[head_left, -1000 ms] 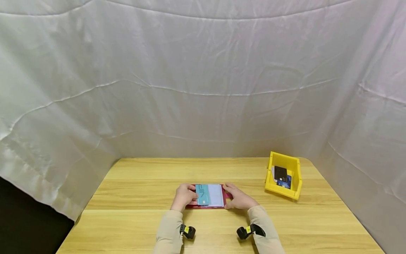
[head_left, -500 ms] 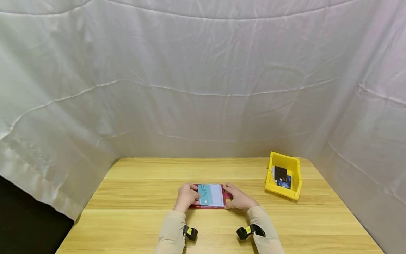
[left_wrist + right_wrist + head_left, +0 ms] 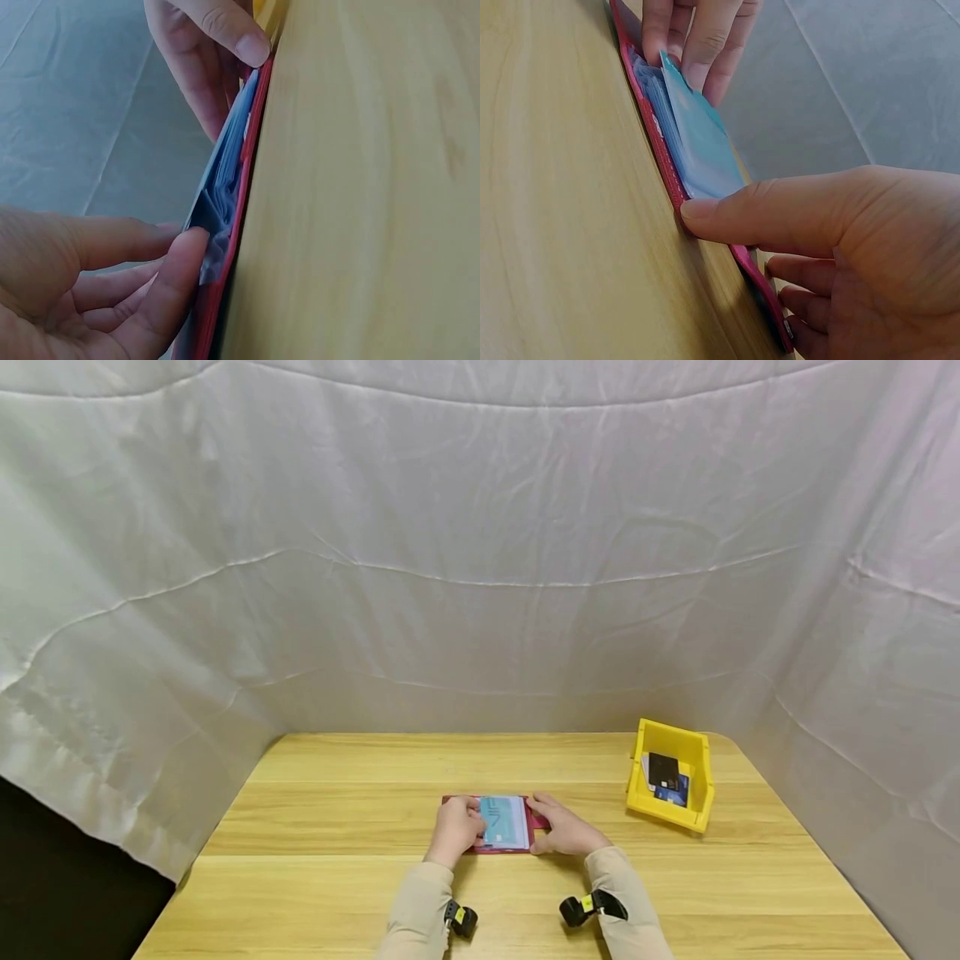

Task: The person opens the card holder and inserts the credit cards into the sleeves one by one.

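Note:
A red card holder (image 3: 649, 124) lies spread on the wooden table, with a stack of clear plastic sleeves (image 3: 234, 154) inside. The teal card (image 3: 495, 820), lettered "VIP", lies mostly within the top sleeve. My left hand (image 3: 455, 828) pinches that card at its left edge between thumb and fingers; the left wrist view shows the fingertips (image 3: 191, 244) right at the sleeve mouth. My right hand (image 3: 566, 829) holds the holder's right end, thumb on the near corner and fingers at the far side. Under it, the holder's pink strap (image 3: 759, 279) sticks out to the right.
At the back right of the table (image 3: 337, 810) stands a yellow bin (image 3: 705, 789) with a black card (image 3: 663, 770) and a blue card (image 3: 676, 791) among its contents. Grey curtains (image 3: 480, 610) close off the back and sides.
My left hand has moved right, sliding the teal card further into the clear sleeve, which now covers most of it. My right hand has stayed in place on the card holder.

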Tool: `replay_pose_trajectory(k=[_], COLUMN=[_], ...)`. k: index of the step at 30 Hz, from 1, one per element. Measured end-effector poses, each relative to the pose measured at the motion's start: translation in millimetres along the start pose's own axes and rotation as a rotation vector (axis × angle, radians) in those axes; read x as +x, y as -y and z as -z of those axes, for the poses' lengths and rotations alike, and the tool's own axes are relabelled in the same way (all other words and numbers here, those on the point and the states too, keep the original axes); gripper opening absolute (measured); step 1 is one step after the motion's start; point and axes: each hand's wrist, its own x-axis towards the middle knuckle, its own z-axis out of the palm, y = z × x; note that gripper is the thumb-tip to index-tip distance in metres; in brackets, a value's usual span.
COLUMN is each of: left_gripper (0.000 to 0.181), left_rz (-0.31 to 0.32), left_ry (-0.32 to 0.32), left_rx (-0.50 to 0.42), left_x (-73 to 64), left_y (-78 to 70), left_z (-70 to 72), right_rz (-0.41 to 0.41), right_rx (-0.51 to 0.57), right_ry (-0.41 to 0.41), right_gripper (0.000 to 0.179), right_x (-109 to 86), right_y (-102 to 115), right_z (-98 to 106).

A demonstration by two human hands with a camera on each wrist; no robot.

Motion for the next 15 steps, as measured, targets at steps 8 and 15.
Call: replay_pose_trajectory(k=[8,15], left_gripper=[0.036,0.037], left_rz=[-0.033,-0.030], left_ry=[0.006,0.031], left_rx=[0.066,0.119], left_x=[-1.5,-3.4], left_y=[-4.7,-6.7], left_z=[-6.6,-7.8], right_rz=[-0.014,-0.012], right_rx=[0.008,0.004], right_ry=[0.002,0.004], right_gripper=[0.087,0.088], right_x=[0.3,0.7], right_y=[1.1,1.0], right_z=[0.9,1.4])
